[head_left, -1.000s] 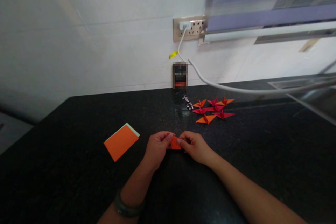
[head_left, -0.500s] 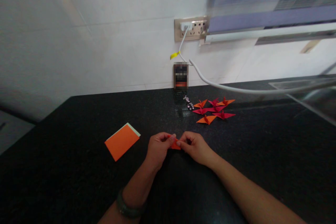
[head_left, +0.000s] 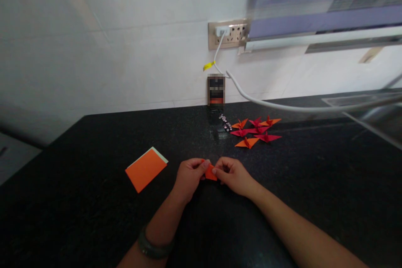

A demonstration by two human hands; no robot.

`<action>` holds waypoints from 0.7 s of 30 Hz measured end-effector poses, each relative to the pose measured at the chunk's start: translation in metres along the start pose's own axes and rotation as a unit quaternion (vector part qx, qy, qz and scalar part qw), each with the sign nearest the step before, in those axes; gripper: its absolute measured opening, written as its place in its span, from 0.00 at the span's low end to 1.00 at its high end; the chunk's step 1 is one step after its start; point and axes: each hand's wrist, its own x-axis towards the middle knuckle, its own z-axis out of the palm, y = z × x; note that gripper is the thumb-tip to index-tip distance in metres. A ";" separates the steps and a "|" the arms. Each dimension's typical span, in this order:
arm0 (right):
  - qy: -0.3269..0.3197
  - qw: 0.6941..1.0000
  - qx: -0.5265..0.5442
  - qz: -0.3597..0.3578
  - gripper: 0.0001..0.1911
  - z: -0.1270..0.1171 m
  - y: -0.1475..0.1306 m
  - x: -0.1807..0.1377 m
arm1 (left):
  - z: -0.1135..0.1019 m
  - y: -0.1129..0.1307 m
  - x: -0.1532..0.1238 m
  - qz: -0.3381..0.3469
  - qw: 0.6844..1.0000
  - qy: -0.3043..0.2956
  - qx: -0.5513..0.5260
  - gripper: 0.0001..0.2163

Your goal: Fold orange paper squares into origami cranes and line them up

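Observation:
Both of my hands meet over the black counter (head_left: pixel 78 201), pinching a small folded piece of orange paper (head_left: pixel 210 172) between them. My left hand (head_left: pixel 188 178) grips its left side with curled fingers; a dark band sits on that wrist. My right hand (head_left: pixel 234 176) pinches the right side with thumb and forefinger. To the left lies a stack of orange paper sheets (head_left: pixel 145 169), with a pale sheet showing at its far edge.
Several finished orange and red paper cranes (head_left: pixel 256 130) lie at the back right. A small dark device (head_left: pixel 216 90) leans against the white wall. A white cable (head_left: pixel 266 102) runs from the wall socket (head_left: pixel 228 33) across to the right.
The hands stay in place; the fingers have shifted slightly on the orange paper, which now shows a bit more between them.

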 end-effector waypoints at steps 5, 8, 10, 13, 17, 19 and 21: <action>-0.026 0.999 -0.033 -0.019 0.13 0.001 -0.001 -0.002 | 0.002 -0.002 -0.001 0.007 1.000 -0.003 -0.021 0.11; -0.029 0.997 -0.061 -0.024 0.13 0.001 -0.002 -0.002 | 0.003 -0.003 -0.001 0.013 1.000 -0.008 -0.019 0.09; -0.023 0.996 -0.080 -0.036 0.13 0.001 -0.003 -0.002 | 0.004 -0.003 -0.001 0.032 0.999 0.003 0.001 0.07; -0.004 0.995 -0.087 -0.049 0.10 0.002 -0.005 -0.002 | 0.004 -0.003 -0.001 0.054 0.998 0.015 0.024 0.06; -0.005 0.995 -0.083 -0.057 0.08 0.002 -0.006 -0.002 | 0.005 -0.003 -0.002 0.077 0.996 0.021 0.043 0.06; -0.014 0.993 -0.087 -0.082 0.11 0.001 -0.006 -0.002 | 0.004 -0.004 -0.002 0.107 0.993 0.014 0.058 0.07; -0.031 0.990 -0.081 -0.108 0.13 -0.001 -0.006 -0.002 | 0.003 -0.004 -0.002 0.135 0.988 0.013 0.069 0.08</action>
